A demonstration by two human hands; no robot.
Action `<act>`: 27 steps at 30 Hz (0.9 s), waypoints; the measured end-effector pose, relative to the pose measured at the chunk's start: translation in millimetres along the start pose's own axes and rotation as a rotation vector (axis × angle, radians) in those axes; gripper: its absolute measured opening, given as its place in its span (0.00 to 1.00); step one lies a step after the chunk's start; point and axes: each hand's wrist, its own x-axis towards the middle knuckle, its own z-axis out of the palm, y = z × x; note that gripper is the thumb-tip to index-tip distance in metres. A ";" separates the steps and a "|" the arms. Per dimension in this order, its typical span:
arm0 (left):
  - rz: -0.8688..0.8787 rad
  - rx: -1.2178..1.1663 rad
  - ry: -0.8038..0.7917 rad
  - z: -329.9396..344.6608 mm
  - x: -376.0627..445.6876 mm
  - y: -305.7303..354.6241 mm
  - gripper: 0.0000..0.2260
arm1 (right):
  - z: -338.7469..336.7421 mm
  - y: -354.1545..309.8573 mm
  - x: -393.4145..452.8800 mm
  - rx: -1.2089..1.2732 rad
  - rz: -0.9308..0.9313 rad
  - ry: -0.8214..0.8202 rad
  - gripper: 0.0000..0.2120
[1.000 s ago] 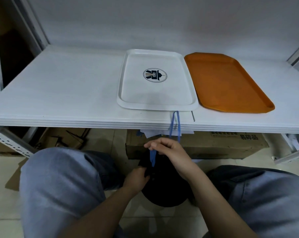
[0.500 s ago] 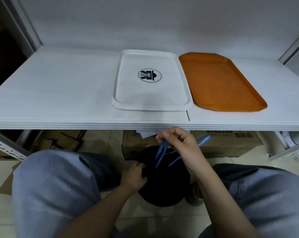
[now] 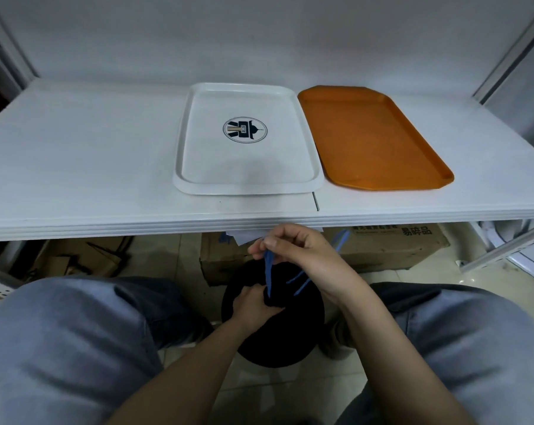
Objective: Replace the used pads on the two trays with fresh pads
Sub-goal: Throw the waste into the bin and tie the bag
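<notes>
A white tray [image 3: 247, 182] with a round logo lies on the white shelf [image 3: 75, 167], and an orange tray [image 3: 373, 139] lies right beside it; both look bare. Below the shelf edge, my right hand [image 3: 302, 256] pinches thin blue strips [image 3: 268, 271] that hang down over a black bag [image 3: 275, 332] between my knees. My left hand [image 3: 253, 308] grips the bag's dark rim. White paper [image 3: 244, 237] peeks out under the shelf edge behind my right hand.
A cardboard box [image 3: 382, 250] stands on the floor under the shelf. More flattened cardboard [image 3: 75, 259] lies at the left. Metal shelf posts [image 3: 505, 47] rise at the right. My knees [image 3: 75, 348] flank the bag.
My right hand pulled the blue strips off the shelf edge and down toward the bag. The left hand stayed on the bag's rim.
</notes>
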 end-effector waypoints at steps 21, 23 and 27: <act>0.033 -0.241 0.026 -6.6 -12.2 2.3 0.10 | -60.0 110.2 -14.2 -0.389 0.549 0.852 0.31; 0.060 -0.217 0.037 -7.6 -15.1 1.1 0.11 | -55.8 116.1 -14.0 -0.278 0.645 1.001 0.42; 0.081 -0.200 0.053 -9.7 -16.9 0.1 0.12 | -58.1 117.7 -11.0 0.340 0.627 0.916 0.18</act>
